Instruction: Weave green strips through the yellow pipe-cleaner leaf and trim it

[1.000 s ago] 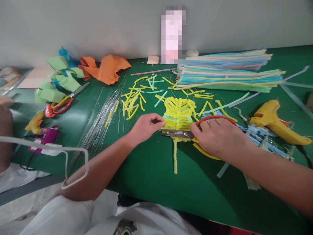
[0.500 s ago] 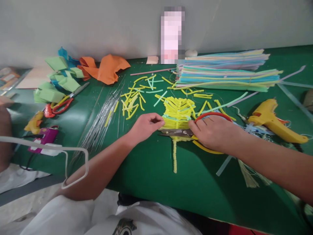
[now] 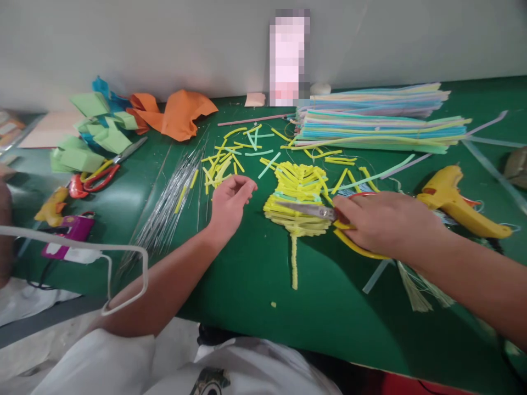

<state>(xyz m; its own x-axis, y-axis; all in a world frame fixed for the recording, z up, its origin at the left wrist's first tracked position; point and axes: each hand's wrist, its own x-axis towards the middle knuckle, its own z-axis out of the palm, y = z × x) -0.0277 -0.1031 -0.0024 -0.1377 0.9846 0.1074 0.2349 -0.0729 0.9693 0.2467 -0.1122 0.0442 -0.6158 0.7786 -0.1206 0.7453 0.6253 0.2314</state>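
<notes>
Yellow leaf (image 3: 298, 188) lies under scissors (image 3: 307, 209) that the right hand (image 3: 381, 222) grips; left hand (image 3: 231, 204) beside it, fingers loosely open.

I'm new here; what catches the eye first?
A bright yellow leaf-shaped piece at centre on the green table, with the right hand holding scissors across its lower half. Next, the pastel pipe-cleaner bundles at the back, right of centre, and the yellow glue gun farther right.
</notes>
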